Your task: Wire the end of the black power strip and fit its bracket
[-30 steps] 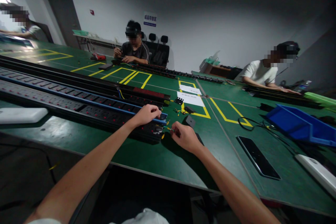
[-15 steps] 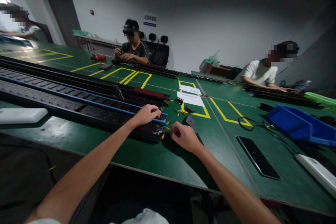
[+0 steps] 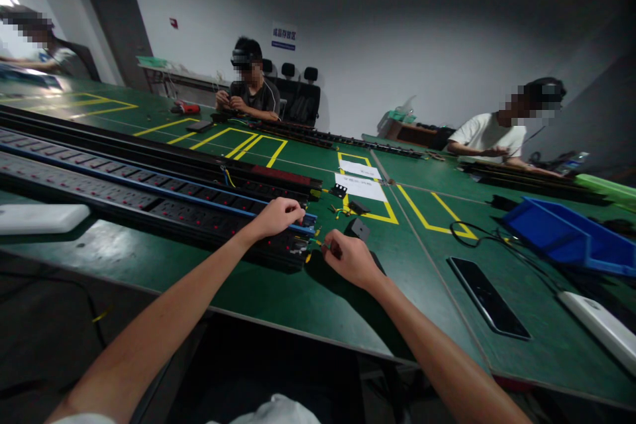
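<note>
Long black power strips [image 3: 196, 220] with rows of sockets and small red parts lie side by side on the green table, a blue rail [image 3: 163, 183] running along them. My left hand [image 3: 275, 217] rests over their right end, its fingers closed; whatever lies between the fingertips is hidden. Just off that end, my right hand [image 3: 350, 258] pinches a thin yellow-green wire [image 3: 319, 242] coming from the nearest strip. Another yellow wire end [image 3: 309, 257] pokes out below it. Behind my right hand sits a small black block [image 3: 360, 230].
Loose yellow-green wires [image 3: 340, 213], a black piece with holes [image 3: 338, 191] and paper sheets [image 3: 362, 187] lie beyond my hands. To the right are a phone [image 3: 487, 298], a blue bin [image 3: 571, 235] and a white device [image 3: 601, 324]. Other people sit around the table.
My two hands and the strips stay practically where they were. Across the table, the person at the right has raised a hand from the work there.
</note>
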